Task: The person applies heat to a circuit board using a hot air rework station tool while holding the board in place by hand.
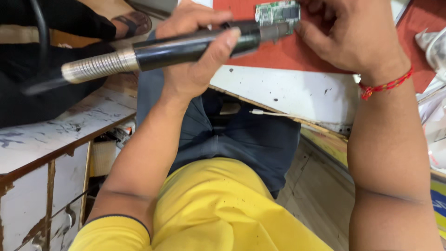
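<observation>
My left hand [193, 51] grips a black hot-air tool [186, 49] with a ribbed metal collar and a dark cord trailing left. Its metal nozzle [276, 31] points right at a small green circuit board [278, 11] near the top edge. My right hand [348, 32] rests on the red mat [278, 56] and touches the board's right side with its fingers, a red thread band on the wrist. Part of the board is hidden behind the nozzle and my fingers.
A worn white table [297, 90] carries the red mat. A thin white cable [269, 113] hangs at its front edge. A chipped white counter [51, 135] lies to the left. Another person's sandalled foot [132, 23] shows top left. Clear plastic bags [434, 46] sit at right.
</observation>
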